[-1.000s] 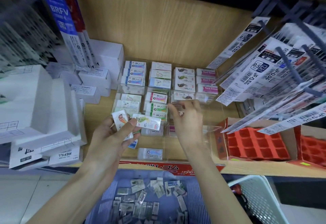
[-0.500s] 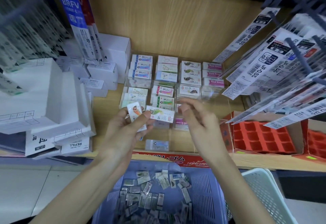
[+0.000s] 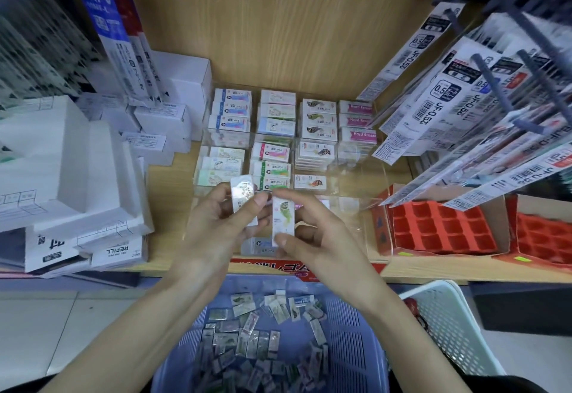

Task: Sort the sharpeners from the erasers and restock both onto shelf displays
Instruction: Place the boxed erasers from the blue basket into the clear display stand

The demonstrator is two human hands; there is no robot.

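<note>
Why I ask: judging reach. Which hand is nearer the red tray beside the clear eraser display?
Right. The right hand, holding an eraser, is to the left of the red tray; the left hand is farther left, beyond the right hand.

- A display tray (image 3: 349,185) of erasers (image 3: 275,126) is set at the middle of the shelf (image 3: 173,179).
- Boxes (image 3: 62,157) are stacked to its left; cartons (image 3: 439,225) are placed to its right, beneath hanging packs (image 3: 448,108).
- A basket (image 3: 359,330) holding loose erasers (image 3: 247,340) is positioned before the shelf, with a second basket (image 3: 448,324) at its right.
</note>
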